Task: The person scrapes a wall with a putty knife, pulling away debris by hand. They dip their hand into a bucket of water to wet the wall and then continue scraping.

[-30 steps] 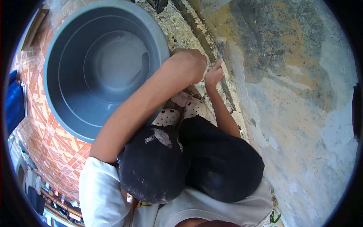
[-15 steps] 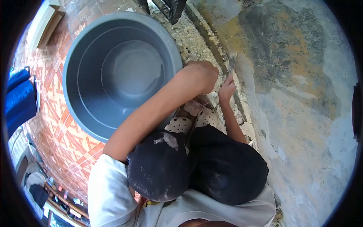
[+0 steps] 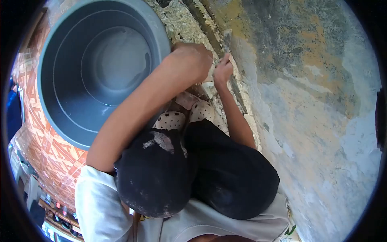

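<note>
My right hand (image 3: 223, 71) is closed around a scraper (image 3: 227, 40), whose flat grey blade points up toward the foot of the wall. To its left, my left hand (image 3: 192, 60) is curled near the basin's rim, its back turned to me. Its fingers are mostly hidden, so I cannot make out what they hold. Both hands are over a rough strip of broken mortar (image 3: 183, 24) between the basin and the wall. A large grey plastic basin (image 3: 44, 92) stands beside my left forearm, with a little cloudy liquid at its bottom.
A stained, patchy wall (image 3: 306, 121) rises on the right. My spotted shoes (image 3: 171, 120) are close below my hands, by a loose tile piece (image 3: 186, 100). Orange patterned floor (image 3: 60, 149) lies left, with blue cloth (image 3: 14, 113) at the edge and cluttered shelves (image 3: 60, 215) lower left.
The view has shifted, so the basin, hands and shoes appear farther left and higher. My right hand still grips the scraper, and my left hand stays curled near the rim.
</note>
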A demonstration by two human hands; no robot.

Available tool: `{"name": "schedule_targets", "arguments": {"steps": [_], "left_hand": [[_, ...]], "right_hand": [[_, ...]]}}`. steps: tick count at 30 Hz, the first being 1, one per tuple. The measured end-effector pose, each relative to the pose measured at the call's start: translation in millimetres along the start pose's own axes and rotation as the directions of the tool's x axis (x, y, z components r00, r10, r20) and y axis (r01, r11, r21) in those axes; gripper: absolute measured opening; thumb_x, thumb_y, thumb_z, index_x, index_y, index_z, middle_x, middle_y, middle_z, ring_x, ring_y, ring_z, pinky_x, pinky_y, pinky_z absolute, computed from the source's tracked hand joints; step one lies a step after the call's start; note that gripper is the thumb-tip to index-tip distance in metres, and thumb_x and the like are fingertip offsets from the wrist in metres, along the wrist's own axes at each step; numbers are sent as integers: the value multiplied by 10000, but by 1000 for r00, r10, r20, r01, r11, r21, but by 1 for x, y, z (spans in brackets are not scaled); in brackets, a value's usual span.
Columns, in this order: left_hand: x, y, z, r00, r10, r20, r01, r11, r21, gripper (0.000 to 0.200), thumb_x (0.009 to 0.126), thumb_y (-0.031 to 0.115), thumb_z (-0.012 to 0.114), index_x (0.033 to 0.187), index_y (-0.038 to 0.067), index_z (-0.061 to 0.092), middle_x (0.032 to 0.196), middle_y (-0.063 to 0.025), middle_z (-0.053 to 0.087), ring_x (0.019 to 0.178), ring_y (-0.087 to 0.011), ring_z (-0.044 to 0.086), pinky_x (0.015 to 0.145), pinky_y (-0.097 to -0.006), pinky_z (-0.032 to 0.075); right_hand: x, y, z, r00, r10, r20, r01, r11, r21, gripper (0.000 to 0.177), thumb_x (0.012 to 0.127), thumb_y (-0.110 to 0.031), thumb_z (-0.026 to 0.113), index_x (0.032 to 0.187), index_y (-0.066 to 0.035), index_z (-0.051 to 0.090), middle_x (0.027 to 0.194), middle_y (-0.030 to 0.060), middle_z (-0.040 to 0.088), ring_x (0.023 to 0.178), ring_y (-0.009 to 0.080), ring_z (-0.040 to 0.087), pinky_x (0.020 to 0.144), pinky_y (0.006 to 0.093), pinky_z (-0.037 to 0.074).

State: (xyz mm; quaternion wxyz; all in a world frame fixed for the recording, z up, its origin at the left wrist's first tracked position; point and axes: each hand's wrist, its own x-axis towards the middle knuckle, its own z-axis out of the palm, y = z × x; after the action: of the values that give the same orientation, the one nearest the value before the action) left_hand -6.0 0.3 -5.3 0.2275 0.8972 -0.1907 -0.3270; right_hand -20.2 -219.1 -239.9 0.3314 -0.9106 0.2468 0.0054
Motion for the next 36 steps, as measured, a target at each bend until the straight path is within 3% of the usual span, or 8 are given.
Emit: {"name": "schedule_targets", "arguments": {"steps": [5,18,19,22,24,28,29,36], "left_hand": [[2,-1,-1,999,28,38,-26,998,-60,220,812,82,530,927,-22,685,988,-226,674,950,-351,664,815,-438,527],[-5,2,-1,1000,-2,-27,4,997,79,209,790,63,546,911,-19,694,959,-225,682,923,-371,667,804,-430,531],[-5,-1,8,988,31,-148,-27,999,29,218,793,51,537,926,-14,697,977,-224,681,938,-364,667,803,-427,532],[0,1,-4,999,21,45,-20,999,-27,222,799,52,536,949,0,691,1011,-212,678,971,-354,658,821,-433,525],[-5,-2,-3,999,3,-36,-4,1000,-29,229,806,56,533,970,-5,679,1033,-214,671,994,-355,647,840,-437,516],[-4,-2,-2,998,23,-52,-24,999,-30,237,810,62,527,977,-12,677,1039,-222,667,998,-358,645,850,-436,512],[-6,-1,0,998,42,-51,-44,998,-44,239,810,62,525,979,-13,677,1040,-223,667,1001,-357,644,853,-435,512],[1,-2,4,999,9,-39,-8,1000,28,236,815,84,523,951,-38,673,1009,-223,670,969,-360,652,840,-433,520]], "right_hand": [[-22,6,-38,997,58,55,-69,970,233,591,1003,-505,375,666,-37,503,532,45,502,451,135,460,437,328,357],[-11,1,-12,999,48,-21,-41,967,250,613,1013,-455,389,626,3,514,503,60,444,460,183,421,478,388,359],[-14,5,-14,998,51,-20,-45,970,238,612,1012,-461,389,632,2,516,509,60,451,461,184,427,481,389,364],[-14,-2,-13,997,74,24,-78,955,285,616,1006,-483,389,642,-2,518,518,60,463,463,186,442,490,388,374],[-21,-2,-35,985,126,117,-159,923,351,630,1003,-502,386,634,-8,515,512,57,463,465,185,449,492,384,376],[-5,-31,-8,988,104,118,-136,942,306,632,1003,-505,385,634,-9,514,518,53,476,468,173,449,487,355,381],[-14,-47,-13,999,-24,38,18,988,153,630,1005,-505,377,638,-13,522,514,50,481,471,167,452,491,351,389],[0,-19,-13,988,91,121,-109,982,152,604,976,-490,468,648,13,537,502,58,491,470,190,483,488,364,399]]}}
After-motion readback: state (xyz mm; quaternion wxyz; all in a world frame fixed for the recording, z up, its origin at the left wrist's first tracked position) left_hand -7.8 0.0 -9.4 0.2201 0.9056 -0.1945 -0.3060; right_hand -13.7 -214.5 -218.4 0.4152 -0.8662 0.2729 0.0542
